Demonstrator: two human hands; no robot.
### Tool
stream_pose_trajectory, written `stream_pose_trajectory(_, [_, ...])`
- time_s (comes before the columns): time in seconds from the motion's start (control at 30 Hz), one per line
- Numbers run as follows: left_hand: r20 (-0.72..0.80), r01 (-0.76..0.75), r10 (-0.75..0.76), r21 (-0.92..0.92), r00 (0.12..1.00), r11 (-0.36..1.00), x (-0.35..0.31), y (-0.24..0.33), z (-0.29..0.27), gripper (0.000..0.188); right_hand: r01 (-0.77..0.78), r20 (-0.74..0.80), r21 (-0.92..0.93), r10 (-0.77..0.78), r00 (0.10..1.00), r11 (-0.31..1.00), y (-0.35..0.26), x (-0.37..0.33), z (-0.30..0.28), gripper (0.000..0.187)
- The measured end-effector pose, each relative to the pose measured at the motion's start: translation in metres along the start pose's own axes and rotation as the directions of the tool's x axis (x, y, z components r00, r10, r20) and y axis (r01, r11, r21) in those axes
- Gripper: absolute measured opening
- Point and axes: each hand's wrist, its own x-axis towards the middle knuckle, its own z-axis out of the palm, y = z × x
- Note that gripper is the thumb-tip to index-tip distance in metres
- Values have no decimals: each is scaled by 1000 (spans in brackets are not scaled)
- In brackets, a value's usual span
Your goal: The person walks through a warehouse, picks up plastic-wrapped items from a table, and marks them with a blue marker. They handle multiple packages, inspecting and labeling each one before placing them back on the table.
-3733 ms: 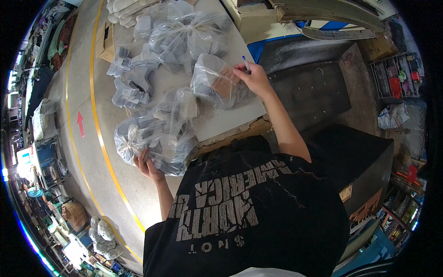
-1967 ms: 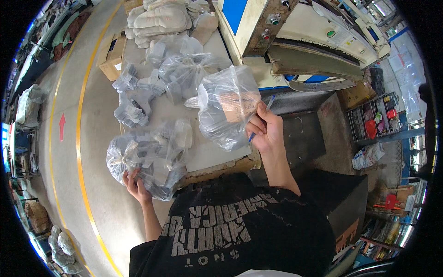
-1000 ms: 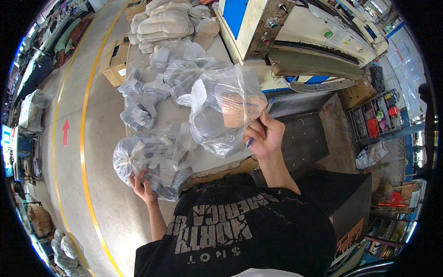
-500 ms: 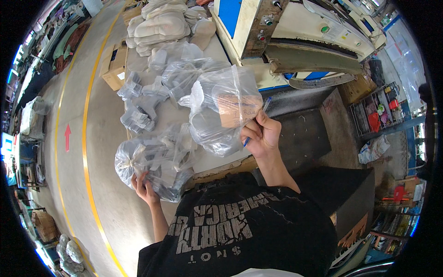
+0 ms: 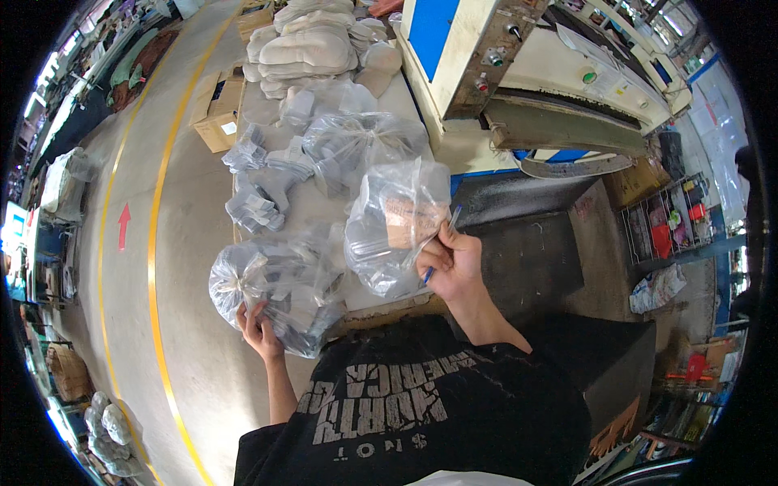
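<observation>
My right hand (image 5: 451, 266) is closed around the edge of a clear plastic bag (image 5: 381, 267), with a blue pen (image 5: 457, 215) also between its fingers. A tan card with handwriting (image 5: 409, 223) shows through the bag, beside stacked pale pieces. At the near left of the table, my left hand (image 5: 258, 330) grips the side of a tied clear plastic bag (image 5: 279, 283) with grey and white pieces in it. Another tied bag (image 5: 365, 138) lies just beyond the right-hand one. Bundles of grey cut pieces (image 5: 259, 201) are at the table's left edge.
Stacks of pale insole-shaped pieces (image 5: 308, 49) fill the table's far end. A cream and blue machine (image 5: 454, 105) with knobs stands at the right, a dark panel (image 5: 519, 259) below it. An open cardboard box (image 5: 217, 113) is left of the table, beside a yellow-lined aisle (image 5: 166, 243).
My right hand has lowered slightly with its bag, which has turned a little. My left hand stays on the tied bag. The whole view has shifted slightly.
</observation>
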Motion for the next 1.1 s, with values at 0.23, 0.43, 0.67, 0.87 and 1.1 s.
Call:
stream_pose_trajectory(0.23, [8, -35, 35, 19, 999, 999, 2, -5, -2, 38, -66, -208, 38, 73, 975, 997, 1, 27, 2, 12])
stream_pose_trajectory(0.43, [13, 1, -3, 96, 1000, 995, 1, 3, -6, 37, 56, -273, -59, -70, 960, 997, -27, 104, 50, 15])
stream_pose_trajectory(0.67, [1, -58, 58, 78, 998, 995, 5, 6, -2, 37, 159, -13, -39, -160, 987, 987, -73, 193, 101, 11])
stream_pose_trajectory(0.87, [-15, 22, -21, 79, 1000, 997, 3, 2, -4, 36, 123, 237, 128, -151, 960, 984, -98, 214, 113, 11])
stream_pose_trajectory(1.1, [-40, 46, -43, 60, 998, 997, 5, 5, -3, 38, 213, 216, 132, -237, 947, 968, -113, 233, 117, 15])
